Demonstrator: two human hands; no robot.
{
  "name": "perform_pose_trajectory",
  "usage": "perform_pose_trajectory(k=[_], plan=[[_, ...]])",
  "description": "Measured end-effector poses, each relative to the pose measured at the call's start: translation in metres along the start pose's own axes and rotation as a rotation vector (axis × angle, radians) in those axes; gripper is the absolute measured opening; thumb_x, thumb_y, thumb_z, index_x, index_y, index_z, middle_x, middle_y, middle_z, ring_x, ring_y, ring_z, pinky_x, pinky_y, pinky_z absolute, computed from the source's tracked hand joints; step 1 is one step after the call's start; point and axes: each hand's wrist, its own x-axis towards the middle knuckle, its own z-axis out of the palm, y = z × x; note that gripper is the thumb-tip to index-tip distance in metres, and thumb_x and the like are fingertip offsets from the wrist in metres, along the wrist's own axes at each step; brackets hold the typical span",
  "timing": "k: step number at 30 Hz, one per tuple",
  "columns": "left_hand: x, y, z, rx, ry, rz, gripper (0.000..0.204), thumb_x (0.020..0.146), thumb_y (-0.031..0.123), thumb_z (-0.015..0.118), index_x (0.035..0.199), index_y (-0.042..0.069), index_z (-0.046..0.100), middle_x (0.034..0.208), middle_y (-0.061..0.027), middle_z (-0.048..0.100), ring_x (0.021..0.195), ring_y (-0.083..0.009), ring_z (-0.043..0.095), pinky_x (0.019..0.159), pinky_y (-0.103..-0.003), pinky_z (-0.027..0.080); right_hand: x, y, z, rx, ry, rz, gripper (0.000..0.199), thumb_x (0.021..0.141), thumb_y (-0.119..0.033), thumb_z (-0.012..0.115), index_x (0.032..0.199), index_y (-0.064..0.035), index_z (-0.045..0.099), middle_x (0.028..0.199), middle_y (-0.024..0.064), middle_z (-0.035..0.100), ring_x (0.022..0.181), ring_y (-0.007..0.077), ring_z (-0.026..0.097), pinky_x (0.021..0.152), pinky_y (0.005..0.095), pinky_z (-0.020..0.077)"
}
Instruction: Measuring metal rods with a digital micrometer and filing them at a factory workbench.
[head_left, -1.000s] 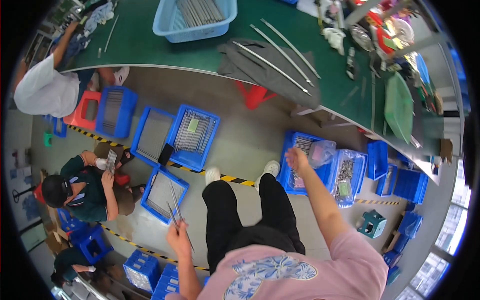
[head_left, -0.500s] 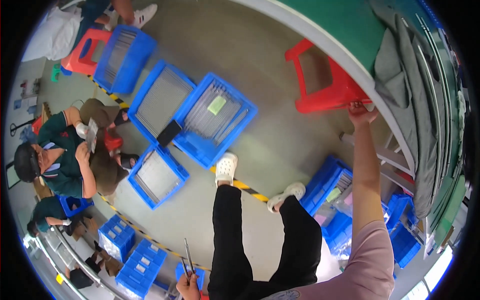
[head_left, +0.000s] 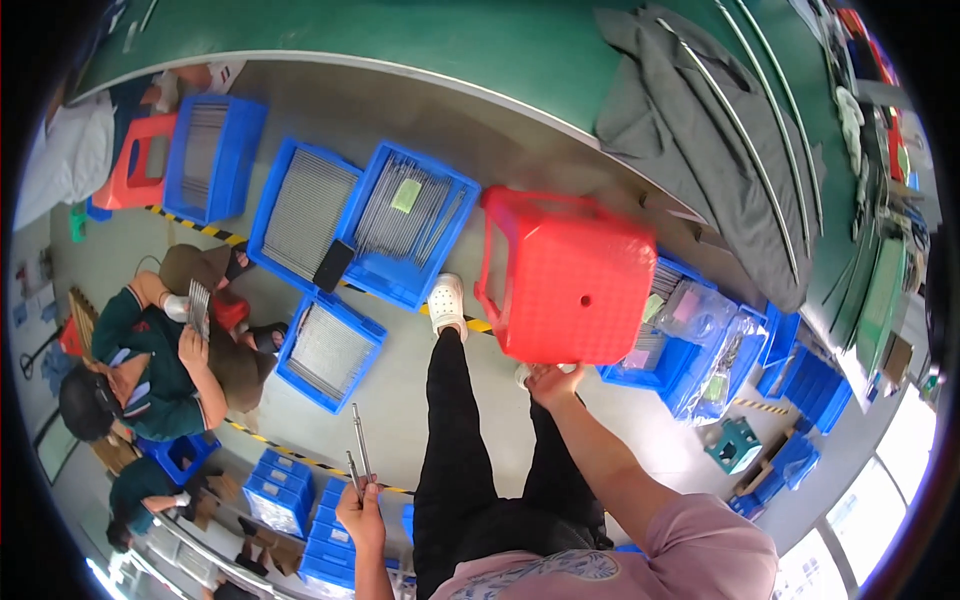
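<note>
My right hand grips the near edge of a red plastic stool. The stool's square seat faces me and hangs above the floor, partly hiding my right shoe. Two slim metal rods stick up from my left hand, whose fingers are closed round their lower ends. Ahead on the left, a blue crate holds rows of metal rods with a pale green slip on top. A black phone-like slab lies across its corner and the neighbouring blue crate.
A green-topped workbench runs along the far side, with grey cloth and long rods on its right. Blue crates with plastic-wrapped parts stand right of the stool. At left a seated co-worker holds several rods; a smaller blue crate lies nearby.
The red stool has come out from beside the bench toward me, its seat now facing me, held in my right hand. My left hand and its rods have risen slightly in view.
</note>
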Motion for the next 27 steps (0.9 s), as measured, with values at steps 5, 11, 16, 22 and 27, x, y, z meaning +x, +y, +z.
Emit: perform_pose_trajectory(k=[5, 11, 16, 22, 27], plan=[[0.006, 0.031, 0.006, -0.006, -0.08, 0.197, 0.011, 0.076, 0.007, 0.055, 0.074, -0.003, 0.058, 0.073, -0.0093, 0.058, 0.068, -0.0159, 0.054, 0.065, -0.027, 0.042, 0.031, 0.038, 0.152, -1.062, 1.363, 0.337, 0.047, 0.085, -0.037, 0.035, 0.114, -0.0006, 0.044, 0.104, 0.0096, 0.056, 0.097, 0.0199, 0.052, 0.083, 0.0317, 0.0342], [0.022, 0.193, 0.065, 0.355, -0.309, 0.894, 0.015, 0.07, 0.0, 0.055, 0.084, 0.001, 0.058, 0.072, -0.0113, 0.054, 0.063, -0.0244, 0.054, 0.056, -0.028, 0.042, 0.01, -0.034, 0.285, -1.641, 1.187, -0.381, 0.028, 0.083, -0.019, 0.041, 0.093, 0.0023, 0.056, 0.084, 0.0076, 0.06, 0.078, 0.0148, 0.054, 0.073, 0.0264, 0.0396], [-0.045, 0.272, 0.113, 0.58, -0.449, 1.447, 0.02, 0.064, 0.0, 0.055, 0.083, 0.005, 0.058, 0.073, -0.0062, 0.054, 0.056, -0.0239, 0.054, 0.05, -0.03, 0.043, 0.012, -0.038, 0.374, -1.47, 0.704, -0.385, 0.036, 0.089, -0.027, 0.035, 0.084, 0.0022, 0.056, 0.075, 0.0065, 0.057, 0.07, 0.012, 0.051, 0.066, 0.0251, 0.0399], [-0.123, 0.297, 0.16, 0.851, -0.819, 1.902, 0.027, 0.057, 0.004, 0.057, 0.083, 0.008, 0.059, 0.075, -0.0029, 0.053, 0.052, -0.0206, 0.053, 0.046, -0.03, 0.043, -0.05, -0.033, 0.408, -1.413, 0.64, -0.237, 0.034, 0.087, -0.026, 0.041, 0.066, -0.0011, 0.05, 0.06, 0.0008, 0.05, 0.055, 0.007, 0.044, 0.051, 0.0218, 0.0358], [-0.152, 0.308, 0.184, 0.834, -0.856, 1.989, 0.025, 0.064, 0.009, 0.057, 0.089, 0.009, 0.057, 0.075, -0.0041, 0.051, 0.055, -0.019, 0.054, 0.045, -0.03, 0.044, -0.083, -0.024, 0.402, -1.209, 0.711, -0.536, 0.032, 0.086, -0.022, 0.042, 0.062, -0.0031, 0.047, 0.054, -0.0021, 0.042, 0.048, 0.0048, 0.035, 0.044, 0.0211, 0.0266]])
